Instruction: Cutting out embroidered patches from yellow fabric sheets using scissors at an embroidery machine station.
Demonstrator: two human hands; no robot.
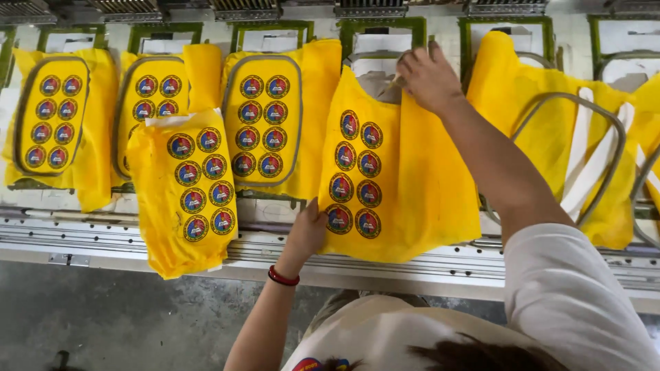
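Matt yellow cloth (419,178), embroidered patches (359,175)

No packages, signs or screens in front of you. The only labels are round badges, dark-rimmed with red and blue, stitched in two columns on yellow cloths. There are eight on the far-left cloth (52,124) and some on the next cloth (157,96). The loose cloth (201,185) nearer you, the hooped cloth (265,124) and the middle cloth (359,175) have eight each.
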